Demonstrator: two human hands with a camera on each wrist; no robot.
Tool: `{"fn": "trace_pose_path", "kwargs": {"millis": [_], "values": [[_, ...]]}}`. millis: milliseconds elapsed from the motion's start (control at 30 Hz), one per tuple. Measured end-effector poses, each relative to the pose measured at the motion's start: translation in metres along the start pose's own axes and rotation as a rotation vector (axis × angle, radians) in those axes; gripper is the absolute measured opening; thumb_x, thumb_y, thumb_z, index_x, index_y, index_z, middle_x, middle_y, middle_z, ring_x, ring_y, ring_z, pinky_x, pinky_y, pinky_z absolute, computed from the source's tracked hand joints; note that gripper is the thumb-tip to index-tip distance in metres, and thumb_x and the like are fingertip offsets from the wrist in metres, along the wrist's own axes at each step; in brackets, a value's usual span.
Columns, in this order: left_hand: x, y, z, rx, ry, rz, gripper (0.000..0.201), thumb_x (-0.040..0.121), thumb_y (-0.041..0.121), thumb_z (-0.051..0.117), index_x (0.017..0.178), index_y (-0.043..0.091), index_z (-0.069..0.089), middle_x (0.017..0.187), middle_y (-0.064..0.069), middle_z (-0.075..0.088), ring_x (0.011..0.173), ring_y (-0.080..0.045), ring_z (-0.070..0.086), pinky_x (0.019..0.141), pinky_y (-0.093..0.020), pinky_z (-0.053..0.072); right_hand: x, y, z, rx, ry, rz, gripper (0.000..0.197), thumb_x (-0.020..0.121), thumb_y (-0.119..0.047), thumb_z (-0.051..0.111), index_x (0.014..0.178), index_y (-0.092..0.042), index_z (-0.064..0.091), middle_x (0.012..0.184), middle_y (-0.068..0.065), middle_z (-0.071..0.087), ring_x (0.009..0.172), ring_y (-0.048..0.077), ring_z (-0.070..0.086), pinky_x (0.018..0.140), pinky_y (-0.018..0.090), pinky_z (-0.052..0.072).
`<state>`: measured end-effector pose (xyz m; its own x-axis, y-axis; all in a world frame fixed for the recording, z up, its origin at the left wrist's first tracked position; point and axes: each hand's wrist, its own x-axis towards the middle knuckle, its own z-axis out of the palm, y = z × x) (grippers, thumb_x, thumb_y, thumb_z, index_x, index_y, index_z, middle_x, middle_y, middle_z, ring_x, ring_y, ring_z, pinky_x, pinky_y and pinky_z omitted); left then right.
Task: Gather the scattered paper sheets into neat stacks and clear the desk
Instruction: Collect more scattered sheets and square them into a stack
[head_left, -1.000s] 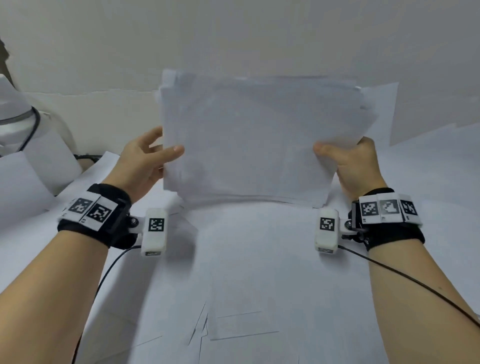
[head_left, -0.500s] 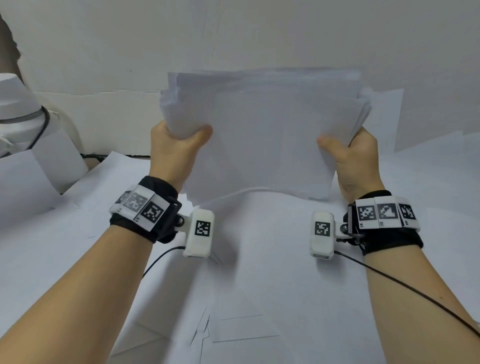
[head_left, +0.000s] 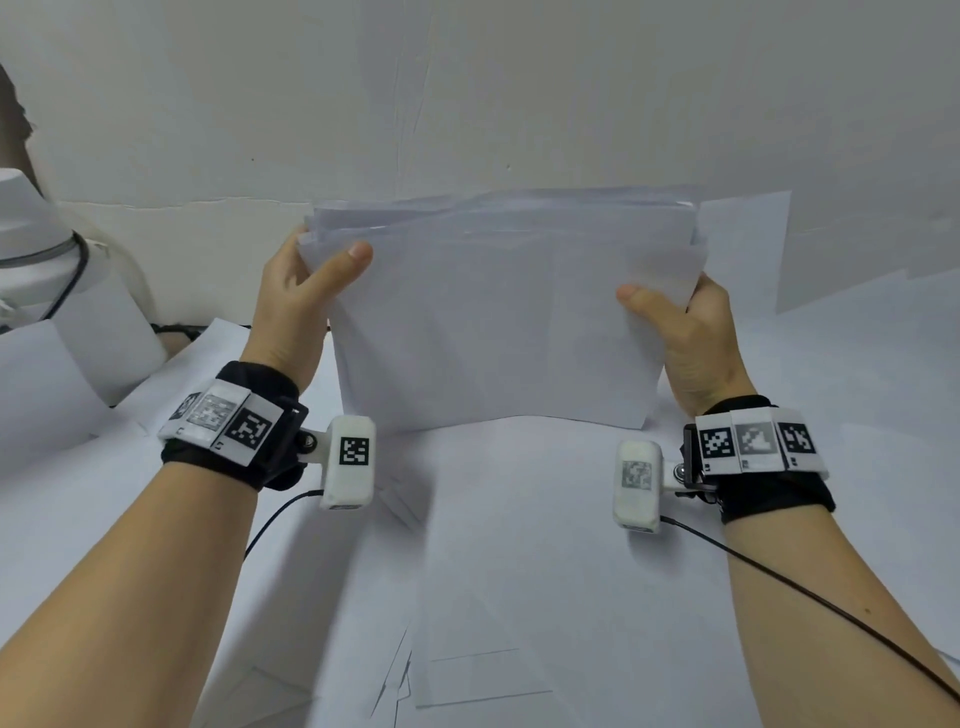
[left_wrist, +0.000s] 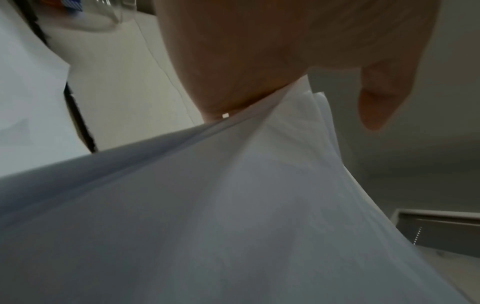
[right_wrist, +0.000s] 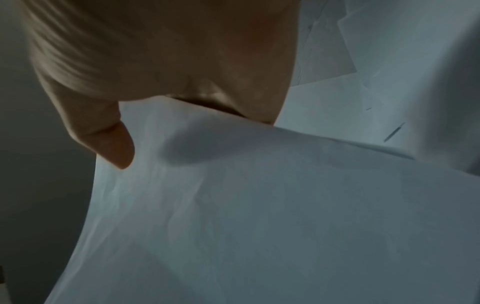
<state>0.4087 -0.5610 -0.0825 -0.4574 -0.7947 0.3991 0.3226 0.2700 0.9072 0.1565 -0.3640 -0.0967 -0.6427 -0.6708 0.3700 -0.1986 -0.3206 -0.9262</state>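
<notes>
two hands (head_left: 296, 306) (head_left: 691, 332) round upright paper stack (head_left: 498, 322)

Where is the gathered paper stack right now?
In the head view, the paper stack stands upright at centre, gripped between left hand and right hand.

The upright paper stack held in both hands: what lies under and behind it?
Under the paper stack, gripped by the left hand and right hand, lie loose sheets. Behind it only the wall shows; the desk strip directly behind is covered.
</notes>
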Motion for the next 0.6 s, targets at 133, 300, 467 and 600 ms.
{"fn": "trace_pose_path", "kwargs": {"millis": [133, 300, 467, 600], "values": [[-0.002, 0.001, 0.004, 0.006, -0.018, 0.010, 0.050, 0.083, 0.026, 0.074, 0.125, 0.007, 0.056, 0.119, -0.010, 0.070, 0.111, -0.029, 0.067, 0.095, -0.043, 0.053, 0.001, -0.003, -0.002, 0.020, 0.035, -0.032, 0.034, 0.087, 0.001, 0.066, 0.117, -0.012, 0.058, 0.102, 0.002, 0.069, 0.092, 0.015, 0.067, 0.077, 0.027, 0.055], [-0.003, -0.001, 0.008, 0.112, 0.015, 0.050, 0.054, 0.079, 0.003, 0.069, 0.127, 0.014, 0.047, 0.105, 0.000, 0.070, 0.095, -0.018, 0.069, 0.078, -0.033, 0.056, 0.002, -0.002, 0.000, -0.061, 0.077, -0.064, 0.057, 0.082, 0.005, 0.062, 0.134, -0.011, 0.045, 0.104, 0.000, 0.069, 0.095, 0.015, 0.068, 0.084, 0.038, 0.057], [-0.005, -0.002, 0.007, 0.194, 0.001, 0.090, 0.074, 0.085, -0.016, 0.063, 0.146, 0.016, 0.034, 0.108, 0.000, 0.065, 0.095, -0.015, 0.067, 0.086, -0.031, 0.057, -0.002, -0.016, 0.003, -0.290, 0.070, -0.303, 0.104, 0.078, 0.006, 0.058, 0.154, -0.034, 0.000, 0.143, -0.037, 0.036, 0.118, 0.011, 0.050, 0.101, 0.022, 0.045], [-0.008, -0.002, 0.010, 0.177, 0.018, 0.109, 0.078, 0.082, -0.005, 0.071, 0.148, 0.018, 0.035, 0.130, -0.017, 0.058, 0.101, -0.014, 0.067, 0.087, -0.030, 0.056, -0.001, -0.014, 0.006, -0.517, 0.040, -0.400, 0.096, 0.077, -0.001, 0.059, 0.157, -0.029, 0.013, 0.142, -0.011, 0.030, 0.125, -0.008, 0.033, 0.099, -0.002, 0.024]]}}
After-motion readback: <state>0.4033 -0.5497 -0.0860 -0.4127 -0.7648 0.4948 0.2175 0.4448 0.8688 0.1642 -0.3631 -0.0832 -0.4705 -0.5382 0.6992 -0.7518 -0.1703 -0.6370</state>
